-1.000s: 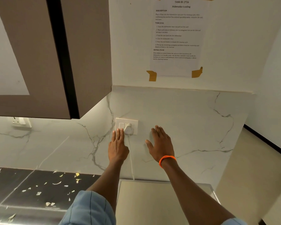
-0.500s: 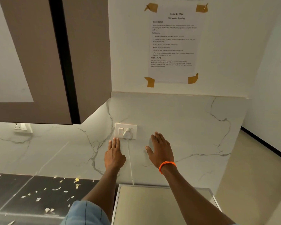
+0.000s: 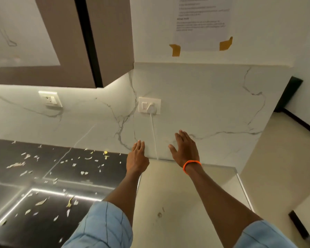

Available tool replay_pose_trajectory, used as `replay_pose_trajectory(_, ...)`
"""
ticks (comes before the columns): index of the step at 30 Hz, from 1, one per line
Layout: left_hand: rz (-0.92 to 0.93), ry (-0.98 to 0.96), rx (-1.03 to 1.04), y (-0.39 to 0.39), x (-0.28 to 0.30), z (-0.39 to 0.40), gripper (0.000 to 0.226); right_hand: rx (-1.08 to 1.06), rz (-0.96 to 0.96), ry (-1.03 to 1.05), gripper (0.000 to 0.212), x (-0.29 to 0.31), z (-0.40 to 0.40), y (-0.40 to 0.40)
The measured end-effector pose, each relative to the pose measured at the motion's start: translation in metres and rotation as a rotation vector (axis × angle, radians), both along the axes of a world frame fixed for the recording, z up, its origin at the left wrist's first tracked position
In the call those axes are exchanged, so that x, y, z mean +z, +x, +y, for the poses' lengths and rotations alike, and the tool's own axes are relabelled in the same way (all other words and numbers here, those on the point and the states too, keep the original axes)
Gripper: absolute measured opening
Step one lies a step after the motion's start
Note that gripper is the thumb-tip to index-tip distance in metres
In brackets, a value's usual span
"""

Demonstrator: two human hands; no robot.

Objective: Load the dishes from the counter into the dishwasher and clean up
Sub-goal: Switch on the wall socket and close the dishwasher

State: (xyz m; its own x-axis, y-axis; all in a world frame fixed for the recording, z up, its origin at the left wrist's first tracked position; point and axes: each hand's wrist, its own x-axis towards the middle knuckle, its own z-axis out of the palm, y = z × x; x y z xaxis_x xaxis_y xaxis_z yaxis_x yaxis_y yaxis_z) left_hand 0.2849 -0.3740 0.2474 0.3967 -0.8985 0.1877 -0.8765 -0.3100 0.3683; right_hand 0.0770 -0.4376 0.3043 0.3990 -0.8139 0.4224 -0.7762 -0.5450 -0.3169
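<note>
My left hand [image 3: 136, 158] and my right hand [image 3: 185, 150] are both stretched out with straight fingers toward the white marble backsplash [image 3: 204, 108], holding nothing. An orange band circles my right wrist. Between the hands a white cable [image 3: 154, 135] runs down from a plug in a white wall socket [image 3: 149, 105] above them. Below my arms lies the flat beige top of an appliance [image 3: 177, 203]. No dishes are in view.
A black counter [image 3: 43, 176] at left is strewn with several pale scraps. A brown wall cabinet [image 3: 61, 42] hangs over it. A second socket [image 3: 50, 98] sits on the left backsplash. A taped paper sheet [image 3: 202, 24] is on the wall. Beige floor at right.
My left hand has dropped away from the switch of the wall socket, and both hands have moved lower down the backsplash. The view has tilted downward.
</note>
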Motion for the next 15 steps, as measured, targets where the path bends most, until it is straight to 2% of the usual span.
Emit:
replay_pose_trajectory(6, 0.052, 0.047, 0.05, -0.039, -0.026, 0.068, 0.071, 0.056, 0.021, 0.085, 0.06, -0.042, 0.054, -0.034)
replay_pose_trajectory(10, 0.083, 0.066, 0.048, -0.082, -0.035, 0.111, 0.047, 0.102, 0.074, 0.132, 0.061, -0.07, 0.095, -0.065)
replay_pose_trajectory(15, 0.175, 0.168, 0.108, -0.118, -0.072, 0.189, 0.055, 0.173, 0.101, 0.235, 0.06, -0.116, 0.159, -0.093)
